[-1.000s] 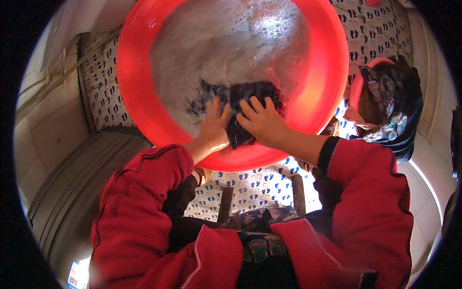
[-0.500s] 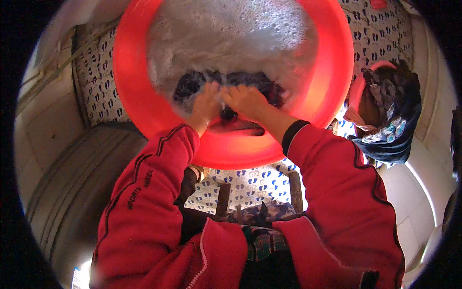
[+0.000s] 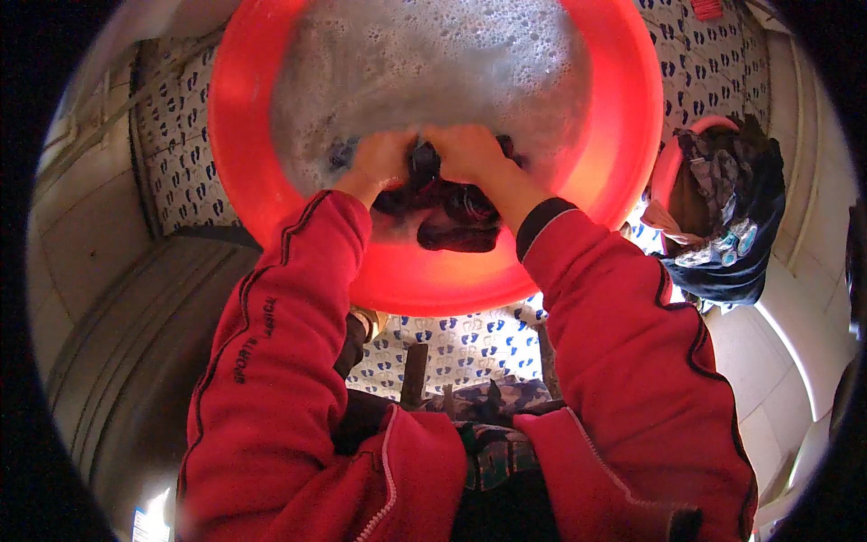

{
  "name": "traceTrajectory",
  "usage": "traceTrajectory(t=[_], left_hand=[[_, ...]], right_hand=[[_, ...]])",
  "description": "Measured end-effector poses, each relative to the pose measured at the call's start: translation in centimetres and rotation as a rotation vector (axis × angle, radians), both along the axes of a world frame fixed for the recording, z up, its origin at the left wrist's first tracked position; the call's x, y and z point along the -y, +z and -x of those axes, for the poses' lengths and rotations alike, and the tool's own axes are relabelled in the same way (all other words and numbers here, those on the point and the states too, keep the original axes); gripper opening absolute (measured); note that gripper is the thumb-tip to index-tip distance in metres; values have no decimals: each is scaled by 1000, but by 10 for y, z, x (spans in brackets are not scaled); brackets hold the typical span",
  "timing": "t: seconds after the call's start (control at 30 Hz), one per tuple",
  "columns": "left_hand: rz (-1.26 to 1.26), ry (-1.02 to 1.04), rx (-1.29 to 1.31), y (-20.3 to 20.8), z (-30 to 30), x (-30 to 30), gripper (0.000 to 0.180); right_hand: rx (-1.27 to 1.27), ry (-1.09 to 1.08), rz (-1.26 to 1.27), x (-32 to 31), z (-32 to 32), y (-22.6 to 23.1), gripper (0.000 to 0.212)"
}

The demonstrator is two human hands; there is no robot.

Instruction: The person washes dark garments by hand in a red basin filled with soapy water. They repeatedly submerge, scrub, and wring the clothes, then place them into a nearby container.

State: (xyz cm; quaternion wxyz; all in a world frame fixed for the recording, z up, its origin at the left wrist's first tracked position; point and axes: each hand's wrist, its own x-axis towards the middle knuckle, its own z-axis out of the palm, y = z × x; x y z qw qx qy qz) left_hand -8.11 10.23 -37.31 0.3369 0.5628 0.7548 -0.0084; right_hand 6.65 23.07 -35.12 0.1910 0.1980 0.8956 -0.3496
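A large red basin (image 3: pixel 415 287) holds grey, foamy water (image 3: pixel 433 68). My left hand (image 3: pixel 383 159) and my right hand (image 3: pixel 464 154) are side by side at the water's near part, fingers curled round a wet dark garment (image 3: pixel 456 228). A fold of it bulges up between the two hands. Its near end lies against the basin's sloping near wall, while small dark parts show in the water beyond and beside the hands. The fingertips are partly under cloth and water.
To the right stands a pink-rimmed basket (image 3: pixel 666 176) heaped with dark clothes (image 3: pixel 745 194). A red bristled thing (image 3: pixel 707 9) lies at the far right. Grey ridged casing (image 3: pixel 144 334) fills the left side. Footprint-patterned matting (image 3: pixel 452 343) covers the floor under the basin.
Both hands have moved a little away from me, over the dark cloth. More of the garment now shows on the near side, up the basin wall, and less beyond the hands.
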Motion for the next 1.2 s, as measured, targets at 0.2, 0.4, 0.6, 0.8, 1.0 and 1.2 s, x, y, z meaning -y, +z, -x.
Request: traceTrajectory(t=[0.2,0.4,0.6,0.8,1.0,1.2], left_hand=[[-18,140,75,-7,12,-14,51],[186,268,1,-44,26,-13,52],[-271,628,322,6,27,-15,46],[-186,842,-300,9,55,42,61],[45,1561,1239,-8,15,49,49],[-226,1020,1084,77,-36,-12,42]], right_hand=[[-16,-184,127,-20,5,-21,44],[162,-193,203,-52,16,-70,44],[-212,-325,80,-46,-1,-73,41],[-151,-251,213,-21,-41,35,58],[-261,121,320,-12,-91,51,59],[-352,-619,640,-81,-39,53,59]])
